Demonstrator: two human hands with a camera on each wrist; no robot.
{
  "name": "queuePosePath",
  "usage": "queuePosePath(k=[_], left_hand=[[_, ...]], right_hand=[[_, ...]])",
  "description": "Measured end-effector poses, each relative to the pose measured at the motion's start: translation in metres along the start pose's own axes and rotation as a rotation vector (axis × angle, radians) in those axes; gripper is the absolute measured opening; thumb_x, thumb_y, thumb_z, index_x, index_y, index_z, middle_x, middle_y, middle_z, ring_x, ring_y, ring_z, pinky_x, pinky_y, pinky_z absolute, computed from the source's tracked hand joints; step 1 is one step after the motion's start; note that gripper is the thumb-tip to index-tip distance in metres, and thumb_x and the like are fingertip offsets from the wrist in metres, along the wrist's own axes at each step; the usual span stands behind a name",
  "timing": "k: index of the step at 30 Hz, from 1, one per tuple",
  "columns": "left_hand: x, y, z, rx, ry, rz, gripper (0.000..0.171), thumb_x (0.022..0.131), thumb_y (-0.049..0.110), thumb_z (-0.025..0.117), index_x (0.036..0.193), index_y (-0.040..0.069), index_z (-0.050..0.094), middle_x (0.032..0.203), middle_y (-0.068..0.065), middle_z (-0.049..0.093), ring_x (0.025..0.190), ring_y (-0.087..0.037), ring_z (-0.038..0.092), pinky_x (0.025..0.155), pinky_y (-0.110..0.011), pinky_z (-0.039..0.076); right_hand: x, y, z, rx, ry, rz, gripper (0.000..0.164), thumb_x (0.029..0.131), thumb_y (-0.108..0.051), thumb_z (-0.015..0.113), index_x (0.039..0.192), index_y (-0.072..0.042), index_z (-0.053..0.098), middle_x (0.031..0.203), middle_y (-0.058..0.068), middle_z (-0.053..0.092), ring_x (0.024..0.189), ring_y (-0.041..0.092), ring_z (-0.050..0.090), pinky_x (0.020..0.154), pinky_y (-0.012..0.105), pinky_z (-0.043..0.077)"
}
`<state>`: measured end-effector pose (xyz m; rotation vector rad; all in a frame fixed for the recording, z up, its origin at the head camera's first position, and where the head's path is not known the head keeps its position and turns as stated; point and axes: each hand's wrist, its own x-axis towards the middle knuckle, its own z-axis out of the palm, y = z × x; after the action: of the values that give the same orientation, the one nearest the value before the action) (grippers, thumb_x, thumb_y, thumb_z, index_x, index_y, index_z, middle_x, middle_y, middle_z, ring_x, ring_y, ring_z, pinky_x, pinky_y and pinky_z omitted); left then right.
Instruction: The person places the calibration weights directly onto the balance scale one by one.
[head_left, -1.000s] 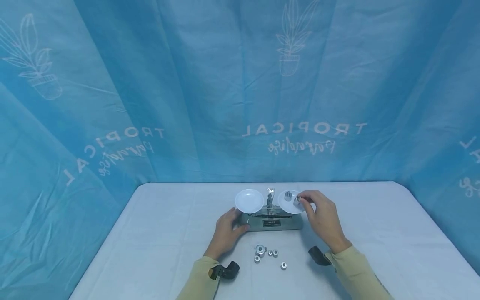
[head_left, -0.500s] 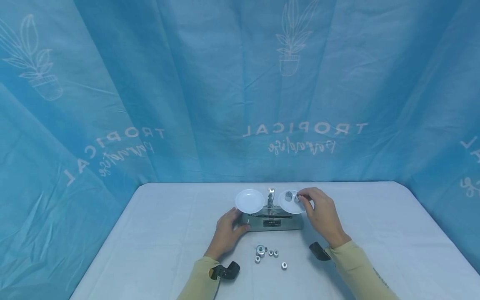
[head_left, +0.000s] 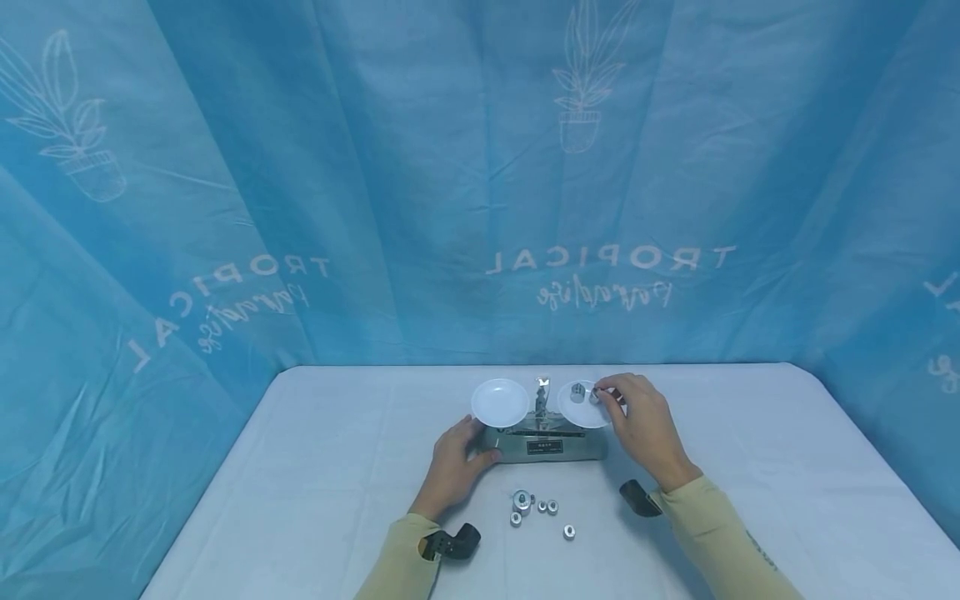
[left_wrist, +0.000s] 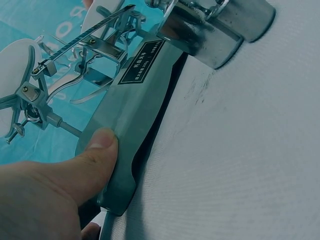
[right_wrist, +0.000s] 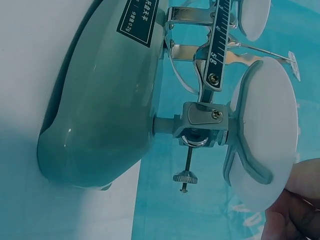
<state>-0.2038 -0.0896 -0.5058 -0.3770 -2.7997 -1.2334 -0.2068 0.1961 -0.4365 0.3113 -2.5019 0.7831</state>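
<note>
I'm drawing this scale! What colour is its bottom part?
The base is grey-green; it shows best in the right wrist view.

The surface (head_left: 337, 467) is looked down on in the head view, forward and from well back, with the left hand (head_left: 453, 461) and right hand (head_left: 645, 429) both taken in. The balance scale (right_wrist: 105, 100) is seen close up in both wrist views, low down and rolled sideways: nearest its left end in the left, its right end in the right. Its black label (left_wrist: 142, 62) is shared by all three.
</note>
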Motion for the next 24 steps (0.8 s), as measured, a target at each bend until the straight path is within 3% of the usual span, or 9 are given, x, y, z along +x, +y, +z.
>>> queuePosePath(k=[24], left_hand=[[-0.0017,-0.0014,-0.0007,-0.005,0.004,0.021,0.062,0.093,0.032,0.071,0.148,0.011,0.050,0.151,-0.010,0.050,0.145,-0.035,0.037,0.118,-0.061,0.027]], right_hand=[[0.0005,-0.0024,0.0012,-0.003,0.012,0.010,0.014,0.095,-0.006,0.067,0.108,-0.001,0.071,0.099,0.012,0.070,0.090,0.027,0.063,0.069,0.042,0.055]])
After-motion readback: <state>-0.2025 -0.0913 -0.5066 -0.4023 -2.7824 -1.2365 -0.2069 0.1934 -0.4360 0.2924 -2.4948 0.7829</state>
